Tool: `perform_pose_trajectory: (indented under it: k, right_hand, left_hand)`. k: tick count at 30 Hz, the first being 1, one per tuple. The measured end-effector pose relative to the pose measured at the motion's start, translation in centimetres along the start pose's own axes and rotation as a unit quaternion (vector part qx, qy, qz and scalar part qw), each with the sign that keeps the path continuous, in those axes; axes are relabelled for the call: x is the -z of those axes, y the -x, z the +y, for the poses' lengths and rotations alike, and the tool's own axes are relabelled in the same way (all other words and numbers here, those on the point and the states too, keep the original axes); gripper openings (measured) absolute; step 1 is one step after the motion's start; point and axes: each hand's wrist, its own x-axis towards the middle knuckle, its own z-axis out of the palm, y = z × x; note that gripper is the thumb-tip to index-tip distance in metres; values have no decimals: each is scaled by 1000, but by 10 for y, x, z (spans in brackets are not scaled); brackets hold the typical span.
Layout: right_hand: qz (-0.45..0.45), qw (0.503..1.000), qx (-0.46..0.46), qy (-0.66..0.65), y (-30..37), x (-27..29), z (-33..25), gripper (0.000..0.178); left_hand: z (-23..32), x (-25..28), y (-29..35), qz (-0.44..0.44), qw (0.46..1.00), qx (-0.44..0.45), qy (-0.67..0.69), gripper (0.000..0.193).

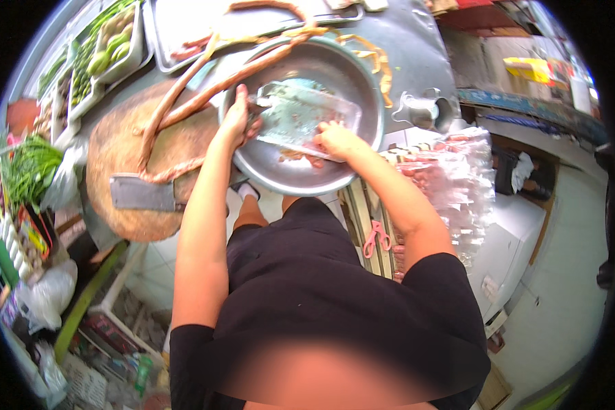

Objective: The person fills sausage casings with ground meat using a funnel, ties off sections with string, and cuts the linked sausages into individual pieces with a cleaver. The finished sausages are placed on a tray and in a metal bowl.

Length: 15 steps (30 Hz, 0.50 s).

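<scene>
My left hand (pixel 238 124) is closed round the left end of a clear plastic container (pixel 307 109), thumb up. The container is tilted over a wide metal basin (pixel 302 183). Inside it, my right hand (pixel 340 141) has its fingers bent and bunched low against the wall; reddish bits show beside them, and what they pinch is hidden. Scraps of raw meat (pixel 314 161) lie in the basin. A long filled sausage (pixel 219 85) loops across the basin's far left rim, reaching down onto a round wooden chopping block (pixel 113 147). A cleaver (pixel 142 193) rests on the block.
Far ahead is a metal tray (pixel 178 27); vegetable bins (pixel 109 55) stand at the far left. Pale casings (pixel 379 61) hang along the basin's right rim. A metal jug (pixel 427 109), bagged sausages (pixel 451 171) and pink scissors (pixel 376 239) are at right.
</scene>
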Motion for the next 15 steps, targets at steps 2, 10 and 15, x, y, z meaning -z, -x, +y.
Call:
perform_pose_trajectory:
  k: [2,10,15]
  right_hand:
    - [16,1000,-16,12,-1,-3,0,17]
    - [136,984,-114,-16,-12,-14,-1,20]
    - [150,849,-195,-467,-23,0,18,17]
  left_hand:
    - [0,0,1,-29,999,-5,14,78]
    - [-1,2,-4,6,999,8,-47,82]
    - [-2,0,2,32,994,-15,-102,86]
